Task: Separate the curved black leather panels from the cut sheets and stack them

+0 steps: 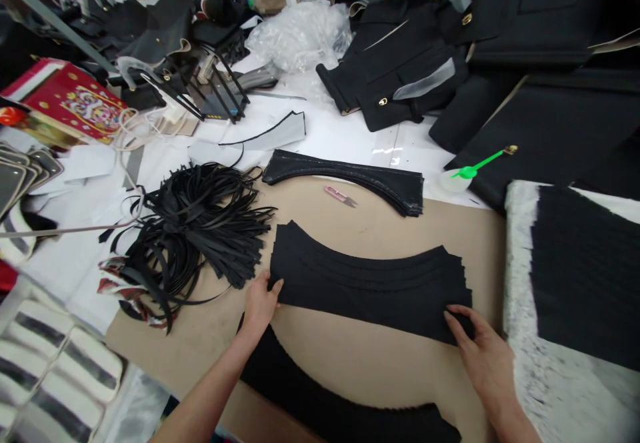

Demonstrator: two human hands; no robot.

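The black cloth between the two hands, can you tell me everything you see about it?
The black cloth looks like several thin, dull pieces in a fanned stack, with edges peeking out like steps. Its far edge dips in a smooth curve, while the near edge is almost straight. It lies mostly flat over a brown sheet. The left hand holds its left end, and the right hand pinches its near right corner. I can't tell exactly what material it is.

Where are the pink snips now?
In the head view, the pink snips lie just right of centre on the brown sheet, between the far black stack and fanned black pieces.
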